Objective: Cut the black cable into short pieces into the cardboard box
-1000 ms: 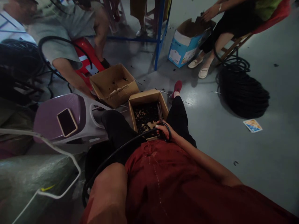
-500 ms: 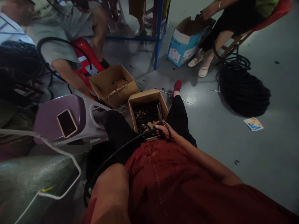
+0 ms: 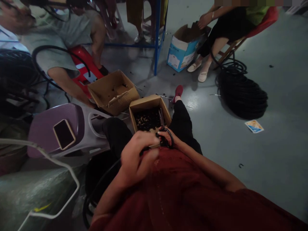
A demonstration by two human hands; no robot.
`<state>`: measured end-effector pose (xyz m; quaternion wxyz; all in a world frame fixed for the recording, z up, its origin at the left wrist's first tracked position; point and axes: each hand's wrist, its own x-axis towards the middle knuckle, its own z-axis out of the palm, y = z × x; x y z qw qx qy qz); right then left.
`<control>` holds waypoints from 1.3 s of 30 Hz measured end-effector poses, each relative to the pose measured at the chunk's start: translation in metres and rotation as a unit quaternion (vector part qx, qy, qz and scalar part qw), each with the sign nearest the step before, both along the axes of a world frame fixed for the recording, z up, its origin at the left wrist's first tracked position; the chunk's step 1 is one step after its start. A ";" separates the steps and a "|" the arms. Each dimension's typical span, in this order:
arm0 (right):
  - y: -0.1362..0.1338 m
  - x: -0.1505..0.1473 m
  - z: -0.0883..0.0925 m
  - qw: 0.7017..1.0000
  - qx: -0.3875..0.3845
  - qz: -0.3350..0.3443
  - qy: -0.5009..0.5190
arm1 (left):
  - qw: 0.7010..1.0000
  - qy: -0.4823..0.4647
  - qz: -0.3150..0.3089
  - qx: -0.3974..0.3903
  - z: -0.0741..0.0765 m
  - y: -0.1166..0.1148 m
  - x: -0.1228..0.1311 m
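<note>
Above an open carton: scissors, black tube, two hands

Between the wearer's black-trousered knees:

Item one. Near carton, brown cardboard, open-topped, on the floor; holds a layer of short black cut pieces.

Item two. Scissors, dark, over the carton's near right part, blades pointing away from the wearer; gripped by the right hand, fingers curled around the handle loops.

Item three. Left hand, slightly blurred, just beside the right, at the front of a dark red garment; thumb and fingers spread apart. Whether it touches the tube cannot be told.

Item four. Black tube, running behind the left forearm toward the hands; its end is hidden.

Surroundings, left. Second carton, brown, open, tilted, just beside the first, with a few black bits inside. Grey-sleeved co-worker, one arm reaching down behind that carton. Purple-topped plastic stool, bearing a smartphone, screen dark. White cord, bent, crossing clear plastic sheeting.

Surroundings, right and far. Blue-and-white carton, open, beside a seated co-worker whose hand is at its rim. Black tubing coil, heaped on the floor; printed card, near it. Blue metal frame, standing beyond the brown cartons.
</note>
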<state>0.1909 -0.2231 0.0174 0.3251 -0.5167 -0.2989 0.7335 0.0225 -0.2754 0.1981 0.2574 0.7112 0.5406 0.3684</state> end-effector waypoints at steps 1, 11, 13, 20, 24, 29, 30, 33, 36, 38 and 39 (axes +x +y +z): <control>0.000 0.000 0.000 1.000 0.000 0.001 0.001 | 1.000 0.008 -0.008 -0.008 -0.013 0.006 0.000; 0.005 0.000 0.015 1.000 0.000 -0.004 -0.020 | 0.959 0.155 -0.062 -0.227 -0.134 0.023 0.001; 0.007 -0.001 0.018 1.000 0.005 -0.012 -0.017 | 0.959 0.143 -0.059 -0.237 -0.134 0.021 0.003; 0.018 -0.001 0.018 0.997 0.040 -0.055 0.019 | 0.955 -0.018 -0.028 -0.294 -0.142 0.024 0.006; 0.020 0.001 0.023 0.996 0.081 -0.041 -0.023 | 0.934 -0.097 -0.003 -0.345 -0.152 0.023 0.009; 0.023 0.007 0.027 0.984 0.142 -0.023 -0.105 | 0.925 -0.202 0.068 -0.314 -0.165 0.023 0.009; 0.024 0.009 0.025 0.981 0.153 -0.030 -0.114 | 0.920 -0.223 0.088 -0.309 -0.168 0.024 0.007; 0.023 0.017 0.015 0.973 0.177 -0.014 -0.149 | 0.902 -0.277 0.143 -0.300 -0.172 0.026 -0.001; 0.014 0.027 0.008 0.953 0.198 0.073 -0.217 | 0.887 -0.314 0.178 -0.287 -0.172 0.027 -0.007; 0.004 0.032 0.009 0.931 0.217 0.136 -0.259 | 0.884 -0.325 0.184 -0.280 -0.170 0.027 -0.009; -0.001 0.033 0.011 0.920 0.222 0.162 -0.279 | 0.884 -0.329 0.183 -0.278 -0.169 0.027 -0.010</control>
